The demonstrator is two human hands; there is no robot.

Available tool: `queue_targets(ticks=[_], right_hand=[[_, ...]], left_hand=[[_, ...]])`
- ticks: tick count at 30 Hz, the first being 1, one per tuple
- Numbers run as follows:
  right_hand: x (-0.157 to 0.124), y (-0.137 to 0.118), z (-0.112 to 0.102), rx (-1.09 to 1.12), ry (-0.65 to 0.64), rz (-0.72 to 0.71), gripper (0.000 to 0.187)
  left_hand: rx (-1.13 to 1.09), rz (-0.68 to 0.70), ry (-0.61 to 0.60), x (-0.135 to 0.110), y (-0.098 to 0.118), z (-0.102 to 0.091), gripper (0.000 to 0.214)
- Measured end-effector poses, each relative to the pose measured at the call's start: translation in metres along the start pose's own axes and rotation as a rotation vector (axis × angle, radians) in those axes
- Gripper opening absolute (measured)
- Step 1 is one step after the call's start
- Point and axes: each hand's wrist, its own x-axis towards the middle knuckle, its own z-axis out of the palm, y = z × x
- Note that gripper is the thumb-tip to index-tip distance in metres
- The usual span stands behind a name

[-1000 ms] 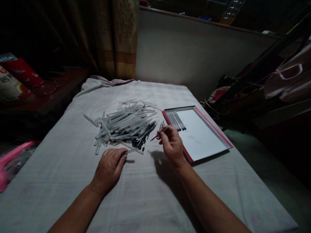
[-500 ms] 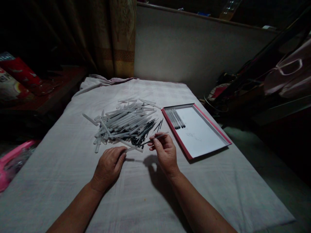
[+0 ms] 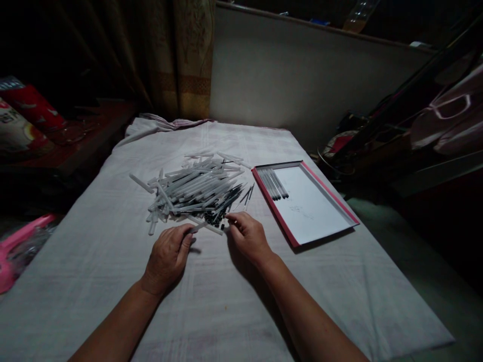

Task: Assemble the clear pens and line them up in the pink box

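My left hand [image 3: 168,258] is closed on a translucent pen barrel [image 3: 199,227], which points right from the fingertips toward the pile. The fingers of my right hand [image 3: 249,236] are pinched together at the pile's near right edge, beside small black pen parts [image 3: 213,216]; what they hold, if anything, is hidden. The pile of pale pen barrels [image 3: 199,181] spreads beyond both hands, with dark, thin refills [image 3: 247,195] on its right side. A loose barrel [image 3: 206,224] lies in front of the pile, between my hands.
To the right lies a shallow red-edged box lid [image 3: 277,218] with a row of pens [image 3: 272,184] along its left end. A pale checked cloth [image 3: 211,311] covers the table. A pink plastic item [image 3: 18,236] stands low at the left.
My right hand has moved left and down to the pile's edge; the thin dark refill it held is no longer visible in it. My left hand keeps the barrel, almost in place.
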Motion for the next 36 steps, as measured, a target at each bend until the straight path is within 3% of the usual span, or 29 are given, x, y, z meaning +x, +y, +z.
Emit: queue_targets(ticks=[8,13,17,24,31,36], right_hand=[[-0.002,0.002,0.001,-0.414,-0.241,-0.088,0.026],[0.001,0.001,0.002,-0.451,-0.241,-0.051,0.014],[-0.002,0.005,0.003,-0.176,-0.110,-0.034,0.014],[-0.008,0.002,0.013,0.411,0.036,0.232,0.017],[-0.003,-0.010,0.006,0.981,-0.144,0.567,0.032],[-0.001,-0.009,0.002,1.088,-0.162,0.599,0.031]], left_hand=[[-0.002,0.066,0.016,0.001,-0.001,0.000,0.017],[0.010,0.078,0.014,0.002,0.000,0.000,0.017],[0.016,0.071,-0.016,0.001,-0.001,0.000,0.018],[0.029,0.104,-0.031,0.004,0.002,-0.002,0.017],[0.015,0.082,-0.059,0.005,0.003,-0.004,0.018],[-0.007,0.066,-0.067,0.005,0.003,-0.004,0.020]])
